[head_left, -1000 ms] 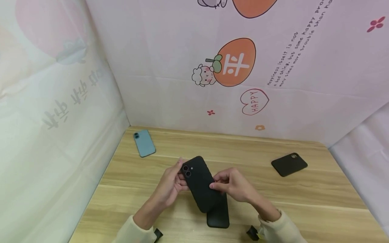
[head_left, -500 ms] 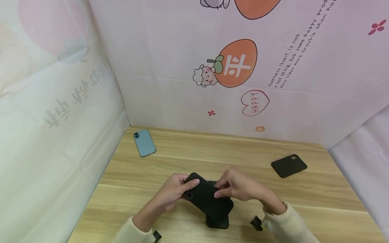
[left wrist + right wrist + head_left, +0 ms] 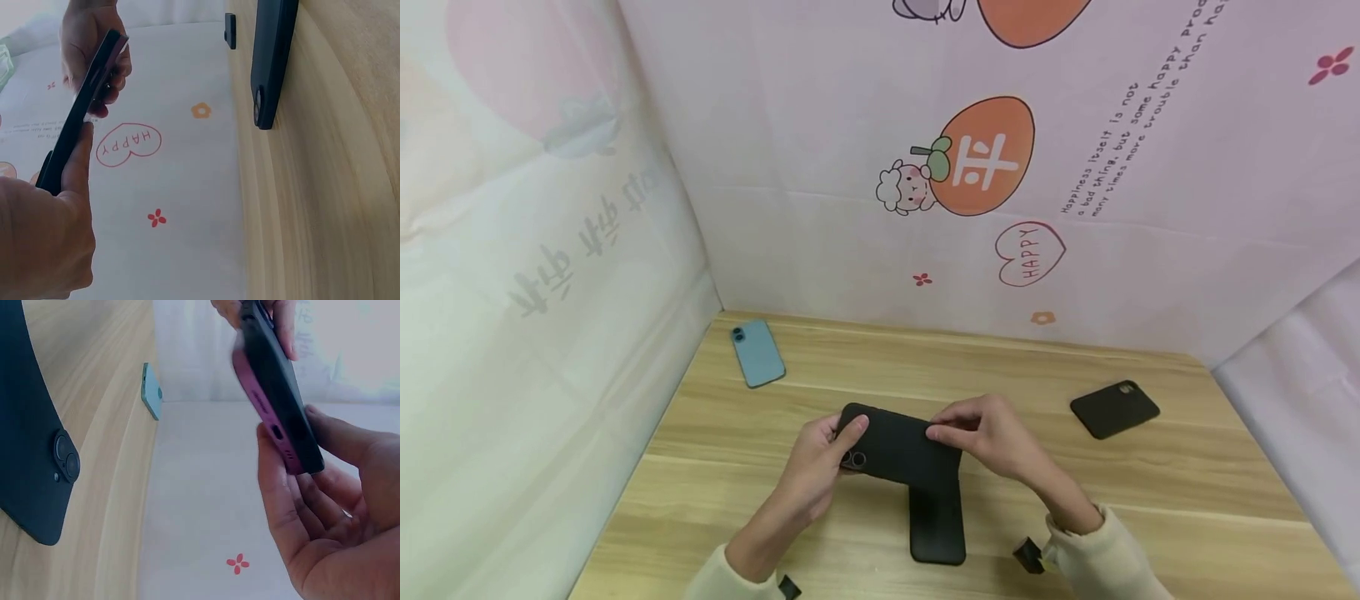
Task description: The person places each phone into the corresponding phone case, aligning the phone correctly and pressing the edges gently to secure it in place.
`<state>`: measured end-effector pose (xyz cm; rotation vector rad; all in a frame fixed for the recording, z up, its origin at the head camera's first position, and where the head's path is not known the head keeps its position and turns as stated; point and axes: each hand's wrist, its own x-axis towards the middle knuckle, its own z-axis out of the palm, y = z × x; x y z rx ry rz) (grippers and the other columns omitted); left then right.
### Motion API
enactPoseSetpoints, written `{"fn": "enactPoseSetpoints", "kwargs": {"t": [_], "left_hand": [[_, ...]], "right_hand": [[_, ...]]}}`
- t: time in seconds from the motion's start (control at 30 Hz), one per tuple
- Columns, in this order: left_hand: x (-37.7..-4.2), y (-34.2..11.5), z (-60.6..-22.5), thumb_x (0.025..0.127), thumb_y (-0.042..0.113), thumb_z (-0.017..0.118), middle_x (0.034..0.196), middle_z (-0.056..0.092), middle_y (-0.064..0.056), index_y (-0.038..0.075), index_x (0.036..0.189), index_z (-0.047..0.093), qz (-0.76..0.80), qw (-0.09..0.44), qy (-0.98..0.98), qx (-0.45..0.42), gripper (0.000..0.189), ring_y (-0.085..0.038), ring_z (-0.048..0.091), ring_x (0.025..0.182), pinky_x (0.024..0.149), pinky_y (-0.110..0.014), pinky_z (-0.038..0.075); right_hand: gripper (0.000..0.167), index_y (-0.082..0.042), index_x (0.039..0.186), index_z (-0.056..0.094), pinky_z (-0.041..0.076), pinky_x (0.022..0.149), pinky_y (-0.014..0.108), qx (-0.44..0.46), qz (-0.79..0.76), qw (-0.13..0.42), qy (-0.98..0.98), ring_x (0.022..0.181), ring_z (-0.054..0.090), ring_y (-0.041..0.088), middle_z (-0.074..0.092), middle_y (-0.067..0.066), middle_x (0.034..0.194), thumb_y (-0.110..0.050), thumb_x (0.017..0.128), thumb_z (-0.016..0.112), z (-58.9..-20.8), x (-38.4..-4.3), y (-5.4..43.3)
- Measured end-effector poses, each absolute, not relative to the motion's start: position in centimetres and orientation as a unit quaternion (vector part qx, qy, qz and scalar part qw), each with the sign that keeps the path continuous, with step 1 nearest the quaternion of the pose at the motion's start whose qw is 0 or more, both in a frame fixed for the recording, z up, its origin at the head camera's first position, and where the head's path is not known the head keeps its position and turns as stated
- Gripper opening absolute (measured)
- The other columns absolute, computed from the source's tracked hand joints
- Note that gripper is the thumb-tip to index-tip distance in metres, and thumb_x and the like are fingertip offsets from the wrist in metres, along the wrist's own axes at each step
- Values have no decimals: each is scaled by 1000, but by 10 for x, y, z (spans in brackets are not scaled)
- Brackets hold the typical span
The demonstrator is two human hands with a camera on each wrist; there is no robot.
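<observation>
My left hand (image 3: 811, 475) grips the camera end of a phone (image 3: 891, 446), its thumb lying across the black back near two lenses. At the other end, my right hand (image 3: 992, 433) pinches the phone's far edge between thumb and fingers. The right wrist view shows a pink bottom edge with a charging port (image 3: 278, 432) beside the black cover. Below the held phone, a second black phone (image 3: 937, 533) lies on the table, its upper part hidden in the head view. Its two lenses (image 3: 67, 456) show in the right wrist view.
A light blue phone (image 3: 757, 353) lies at the table's back left. Toward the right lies a black phone case (image 3: 1115, 409) with a camera cutout. The wooden table (image 3: 700, 500) is bounded by printed white cloth (image 3: 820, 233) at the back and sides.
The held phone has turned from steeply slanted to nearly level across the view, first dipping, then rising. My left thumb has moved onto its back; my right hand keeps pinching its edge.
</observation>
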<state>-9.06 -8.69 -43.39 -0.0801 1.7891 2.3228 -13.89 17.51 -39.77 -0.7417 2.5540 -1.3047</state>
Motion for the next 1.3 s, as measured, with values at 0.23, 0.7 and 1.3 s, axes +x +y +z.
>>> {"fn": "enactPoseSetpoints", "kwargs": {"t": [0.23, 0.7, 1.3], "left_hand": [[-91, -85, -435, 111, 15, 57, 109, 75, -15, -14, 122, 63, 818, 68, 568, -51, 32, -21, 76, 98, 84, -36, 65], [-90, -87, -437, 111, 17, 57, 118, 73, -19, -15, 128, 60, 828, 70, 554, -46, 36, -23, 75, 106, 89, -39, 64], [-88, -85, -436, 111, 17, 57, 121, 73, -19, -14, 131, 59, 833, 81, 546, -40, 38, -22, 74, 107, 89, -40, 64]], "right_hand": [[22, 0, 110, 81, 65, 70, 34, -161, -503, 79, 846, 73, 76, 16, 81, 10, 97, -17, 96, 81, -406, -139, 175], [27, 4, 107, 79, 66, 74, 37, -77, -588, 126, 795, 75, 76, 21, 78, 9, 87, -21, 97, 80, -417, -139, 172], [16, -1, 91, 73, 63, 65, 29, -97, -660, 174, 724, 68, 68, 10, 72, -3, 76, -9, 104, 68, -423, -140, 177]]}}
